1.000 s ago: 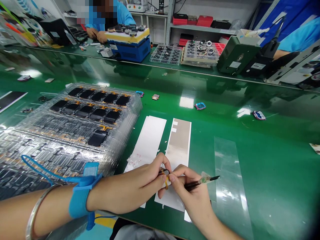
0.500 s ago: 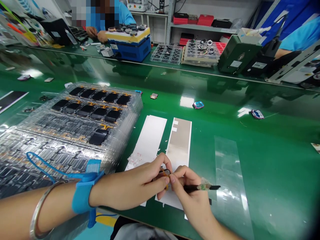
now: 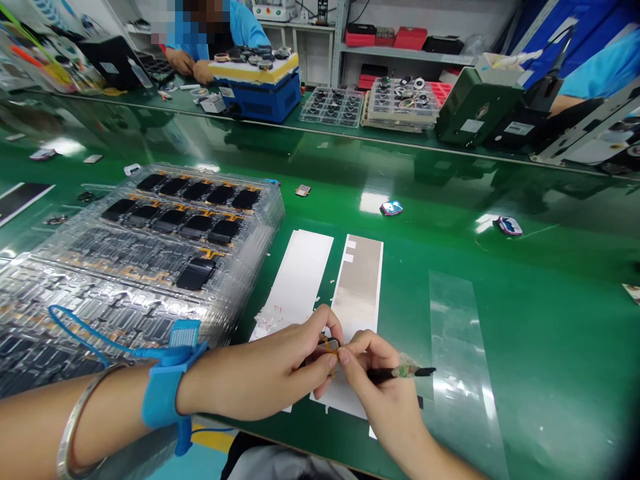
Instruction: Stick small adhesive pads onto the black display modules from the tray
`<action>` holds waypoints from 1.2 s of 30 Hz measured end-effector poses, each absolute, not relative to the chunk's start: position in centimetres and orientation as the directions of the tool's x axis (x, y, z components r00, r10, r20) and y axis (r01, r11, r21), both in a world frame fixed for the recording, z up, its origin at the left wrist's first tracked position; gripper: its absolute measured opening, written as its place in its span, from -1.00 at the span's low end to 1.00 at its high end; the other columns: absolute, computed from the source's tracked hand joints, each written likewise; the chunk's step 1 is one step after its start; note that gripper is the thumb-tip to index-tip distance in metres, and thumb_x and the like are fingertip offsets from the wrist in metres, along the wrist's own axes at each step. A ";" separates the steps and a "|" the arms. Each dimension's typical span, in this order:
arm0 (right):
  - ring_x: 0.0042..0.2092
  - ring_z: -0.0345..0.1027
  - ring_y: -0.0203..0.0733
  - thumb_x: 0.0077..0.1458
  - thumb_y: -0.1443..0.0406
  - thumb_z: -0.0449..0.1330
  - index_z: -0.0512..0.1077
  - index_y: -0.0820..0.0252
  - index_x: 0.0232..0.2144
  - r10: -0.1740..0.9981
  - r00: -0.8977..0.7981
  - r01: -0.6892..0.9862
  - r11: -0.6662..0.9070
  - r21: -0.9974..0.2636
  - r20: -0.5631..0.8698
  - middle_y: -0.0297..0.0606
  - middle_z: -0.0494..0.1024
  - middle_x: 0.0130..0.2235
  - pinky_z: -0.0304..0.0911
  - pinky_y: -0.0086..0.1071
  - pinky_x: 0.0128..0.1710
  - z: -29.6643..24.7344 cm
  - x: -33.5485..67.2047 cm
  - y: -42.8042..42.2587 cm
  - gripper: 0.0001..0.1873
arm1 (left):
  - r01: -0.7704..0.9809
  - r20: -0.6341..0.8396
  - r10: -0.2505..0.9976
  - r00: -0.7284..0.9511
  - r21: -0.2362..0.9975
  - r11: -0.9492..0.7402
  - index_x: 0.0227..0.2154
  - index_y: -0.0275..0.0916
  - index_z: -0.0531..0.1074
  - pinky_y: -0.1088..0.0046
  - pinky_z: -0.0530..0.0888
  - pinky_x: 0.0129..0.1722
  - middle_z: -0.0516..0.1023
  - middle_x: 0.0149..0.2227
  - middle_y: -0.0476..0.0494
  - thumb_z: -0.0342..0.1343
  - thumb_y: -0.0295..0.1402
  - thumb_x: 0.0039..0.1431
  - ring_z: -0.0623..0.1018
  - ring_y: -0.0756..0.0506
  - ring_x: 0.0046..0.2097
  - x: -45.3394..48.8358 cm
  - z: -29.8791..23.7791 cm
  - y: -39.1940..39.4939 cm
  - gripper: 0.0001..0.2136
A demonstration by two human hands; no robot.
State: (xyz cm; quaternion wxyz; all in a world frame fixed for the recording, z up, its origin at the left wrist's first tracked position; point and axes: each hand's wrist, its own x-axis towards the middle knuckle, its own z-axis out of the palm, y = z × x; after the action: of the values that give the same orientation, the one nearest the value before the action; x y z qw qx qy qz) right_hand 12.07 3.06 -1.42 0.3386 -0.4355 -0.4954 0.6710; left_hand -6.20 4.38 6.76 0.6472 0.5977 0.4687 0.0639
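Far beyond the left hand [image 3: 275,370] stands a yellow-topped blue machine [image 3: 267,97] — a co-worker [image 3: 247,30] in blue is partly behind it. Well ahead of the right hand [image 3: 387,390] lies a stack of trays [image 3: 400,108], with red boxes [image 3: 410,42] on a metal shelf [image 3: 395,55] farther back. Ahead and to that hand's right — a green box [image 3: 470,107], then a blue sleeve [image 3: 600,70].

A small, dark-edged part [image 3: 331,343] with a pale face and an orange strip [image 3: 330,348] is sitting, partly hidden, between thumb and fingers of the left hand [image 3: 287,367]. A slim dark tool [image 3: 387,375], partly wrapped in clear, green-flecked film [image 3: 407,371], is lying across the right hand [image 3: 390,393], its dark end pointing rightward.
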 end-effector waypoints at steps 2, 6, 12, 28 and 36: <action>-0.52 0.08 -0.32 0.18 0.06 0.19 0.38 0.14 -0.46 0.913 -0.342 -0.026 -0.243 -0.970 -0.220 -0.43 0.28 -0.57 -0.02 -0.42 -0.50 -1.3 12.3 3.6 -0.69 | 0.491 -0.520 0.664 0.537 0.833 0.256 -0.17 -0.10 0.07 0.40 0.32 -0.32 0.34 -0.40 0.08 -0.23 -0.24 0.42 0.32 -0.04 -0.37 -6.2 6.7 4.4 -0.92; -0.33 0.19 -0.26 0.29 0.13 0.08 0.39 0.10 -0.39 0.989 -0.142 -0.141 -0.063 -0.988 -0.042 -0.37 0.30 -0.39 0.11 -0.39 -0.30 -1.3 13.4 5.7 -0.75 | 0.553 -0.487 0.728 0.483 0.814 0.178 -0.13 -0.12 0.10 0.37 0.33 -0.28 0.46 -0.35 0.01 -0.24 -0.26 0.44 0.41 -0.07 -0.32 -6.4 6.2 4.2 -0.90; -0.31 0.23 -0.28 0.35 0.07 -0.08 0.36 0.11 -0.36 0.992 -0.096 0.057 0.093 -0.994 0.087 -0.33 0.33 -0.27 0.17 -0.37 -0.25 -2.1 15.2 8.5 -0.63 | 0.747 -0.352 0.772 0.529 0.625 -0.227 -0.16 -0.22 0.29 0.30 0.39 -0.25 0.56 -0.22 -0.22 -0.19 -0.44 0.39 0.54 -0.20 -0.21 -6.3 4.9 3.3 -0.85; -0.19 0.43 -0.29 0.23 0.17 0.17 0.41 0.13 -0.31 0.948 -0.317 0.096 -0.004 -0.995 -0.034 -0.31 0.35 -0.24 0.44 -0.42 -0.11 -2.1 15.6 8.1 -0.84 | 0.605 -0.064 0.602 0.796 0.101 -0.790 -0.17 -0.33 0.45 0.15 0.45 0.04 0.54 0.08 -0.28 0.02 -0.59 0.25 0.53 -0.33 0.09 -4.1 3.2 3.9 -0.83; -0.23 0.54 -0.30 0.16 0.20 0.26 0.45 0.17 -0.35 0.961 -0.253 -0.011 -0.120 -0.993 -0.113 -0.34 0.42 -0.28 0.45 -0.47 -0.12 -3.0 15.4 7.9 -0.84 | 0.617 -0.128 0.603 0.787 0.147 -0.773 -0.12 -0.36 0.41 0.10 0.46 0.06 0.48 0.13 -0.34 -0.01 -0.63 0.24 0.45 -0.40 0.16 -3.7 2.8 3.8 -0.79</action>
State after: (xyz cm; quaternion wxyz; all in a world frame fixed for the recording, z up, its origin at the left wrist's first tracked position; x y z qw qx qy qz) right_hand 15.45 7.86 -3.02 0.4087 -0.4545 -0.5224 0.5946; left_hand -3.71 3.80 2.78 0.0910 0.9409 0.3242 -0.0367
